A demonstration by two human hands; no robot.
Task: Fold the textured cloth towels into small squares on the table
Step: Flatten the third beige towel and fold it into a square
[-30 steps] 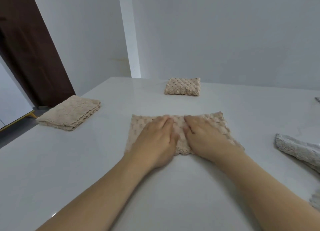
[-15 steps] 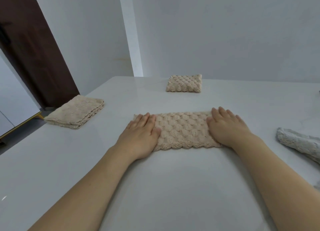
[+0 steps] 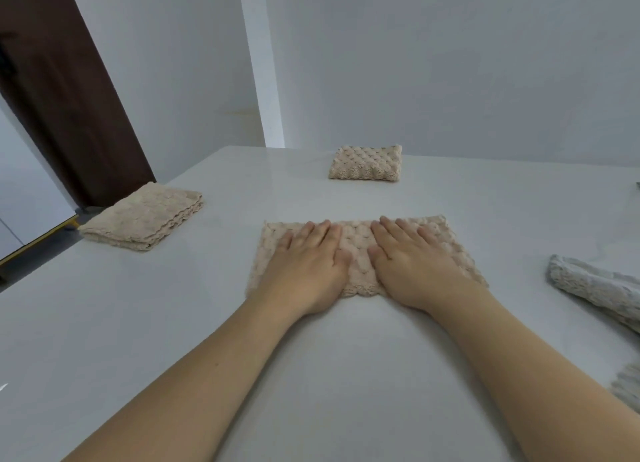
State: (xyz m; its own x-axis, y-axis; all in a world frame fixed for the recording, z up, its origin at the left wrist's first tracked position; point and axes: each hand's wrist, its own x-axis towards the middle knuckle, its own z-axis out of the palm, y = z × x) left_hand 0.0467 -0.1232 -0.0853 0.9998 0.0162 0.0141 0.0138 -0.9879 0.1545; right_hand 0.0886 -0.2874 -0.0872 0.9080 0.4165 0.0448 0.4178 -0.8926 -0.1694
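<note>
A beige textured towel (image 3: 356, 253), folded into a wide strip, lies flat on the white table (image 3: 311, 375) in front of me. My left hand (image 3: 308, 267) presses flat on its left half with straight fingers. My right hand (image 3: 412, 264) presses flat on its right half, close beside the left. A small folded beige towel (image 3: 366, 162) sits at the far middle of the table. A larger folded beige towel (image 3: 145, 215) lies at the left edge.
A grey textured towel (image 3: 599, 288) lies loosely at the right edge, with another grey piece (image 3: 627, 385) nearer me. A white wall stands behind the table. A dark brown door (image 3: 59, 90) is at the far left.
Both hands slid apart to the towel's ends half a second ago, then came back together at its middle. The towel stays flat on the table.
</note>
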